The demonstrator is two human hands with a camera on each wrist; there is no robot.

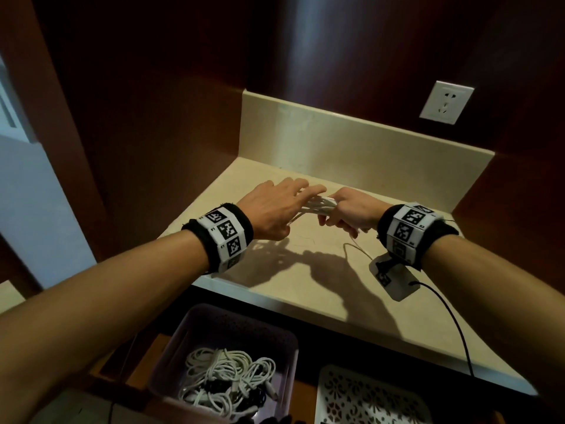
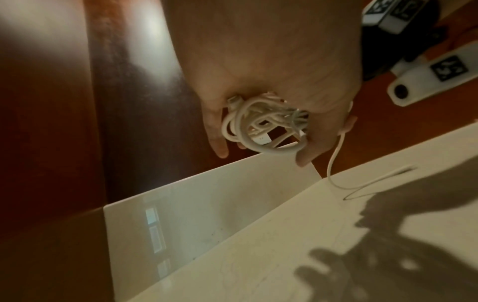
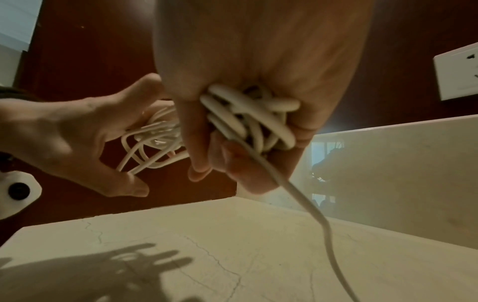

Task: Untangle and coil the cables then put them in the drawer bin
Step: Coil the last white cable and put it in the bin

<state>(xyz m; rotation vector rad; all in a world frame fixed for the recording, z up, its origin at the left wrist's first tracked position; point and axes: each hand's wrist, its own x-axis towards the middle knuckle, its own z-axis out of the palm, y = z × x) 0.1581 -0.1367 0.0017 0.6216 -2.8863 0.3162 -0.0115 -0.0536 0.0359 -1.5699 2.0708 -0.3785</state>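
Purple bin of tangled cables below countertop — above it right hand grips white cable coil, left hand fingers spread through loops

A pale stone worktop with a raised back edge sits in a dark wooden alcove. A white wall socket is mounted far right. A white patterned basket sits near right, below the worktop's front edge.
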